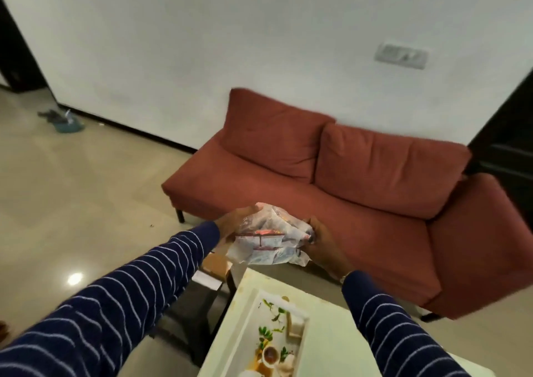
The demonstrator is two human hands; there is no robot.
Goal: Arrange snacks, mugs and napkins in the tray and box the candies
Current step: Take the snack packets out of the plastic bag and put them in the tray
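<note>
A crinkled clear plastic bag of red and white candy or snack packets [268,236] is held up in front of me, above the far end of the white table [326,345]. My left hand [233,222] grips its left side and my right hand [321,245] grips its right side. On the table lies a white rectangular tray [245,336] printed with green leaves and a cup picture. The bag's contents are blurred.
A rust-red sofa [360,186] stands behind the table against the white wall. A brown cardboard box [215,264] and a low dark table [199,298] sit left of the white table. A green cloth and small items [67,121] lie on the tiled floor far left.
</note>
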